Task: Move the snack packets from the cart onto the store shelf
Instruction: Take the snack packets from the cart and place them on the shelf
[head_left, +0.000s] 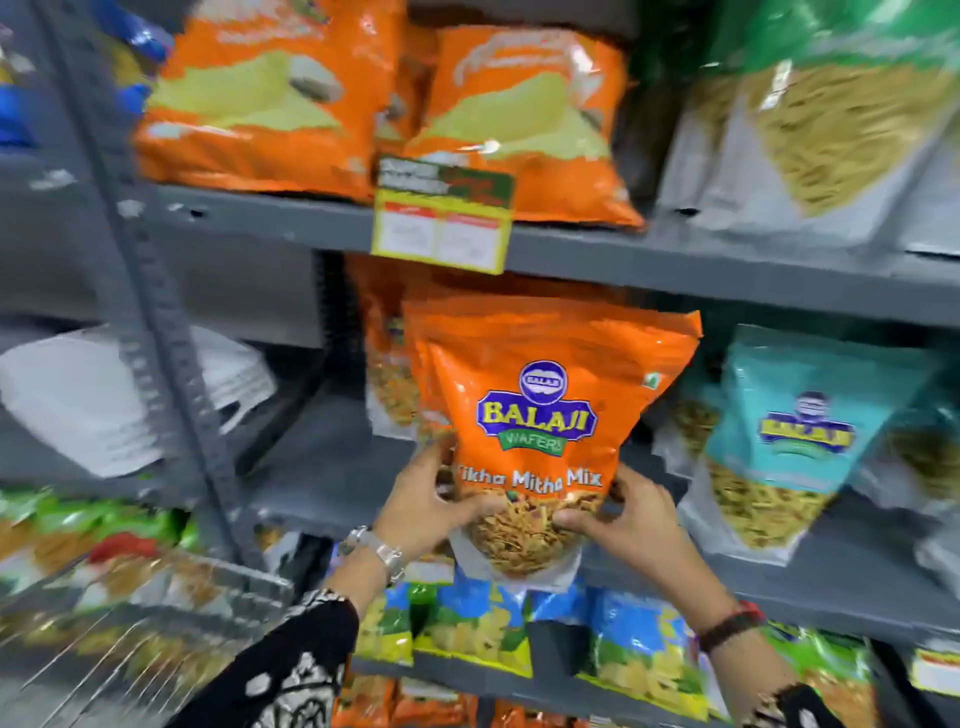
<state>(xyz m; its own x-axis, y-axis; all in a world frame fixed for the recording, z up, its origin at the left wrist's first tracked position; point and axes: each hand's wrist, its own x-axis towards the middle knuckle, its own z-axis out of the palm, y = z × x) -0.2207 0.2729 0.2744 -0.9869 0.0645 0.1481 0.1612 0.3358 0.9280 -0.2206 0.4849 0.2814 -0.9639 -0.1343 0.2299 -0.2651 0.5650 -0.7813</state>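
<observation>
- A grey metal shelf unit (675, 270) is seen across the whole view; its middle shelf board is taken as the landmark for all entries below.
- A wire cart (130, 623) is seen below and to the left of the middle shelf board, at the frame's lower left; blurred packets are visible inside it.
- Two large orange packets (524, 124) are laid on the board above the middle shelf, side by side.
- A green-topped clear packet (831, 114) of thin yellow strands is seen on that same upper board, to the right of the orange pair.
- The orange snack packet (550, 415), marked "Balaji Wafers Tikha Mitha Mix", is held upright at the front of the middle shelf, in front of further orange packets; whether its base is resting on the board cannot be told.
- A teal packet (795, 431) is stood on the middle shelf, to the right of the held packet and apart from it.
- Blue and green packets (623, 644) are seen on the board below the middle shelf.
- A yellow price label (444, 213) is fixed to the upper board's front edge, above the held packet.
- The left hand (426, 504) is closed around the packet's lower left corner; a metal watch (379, 551) is worn on that wrist.
- The right hand (623, 519) is clasped on the lower right corner, thumb in front.
</observation>
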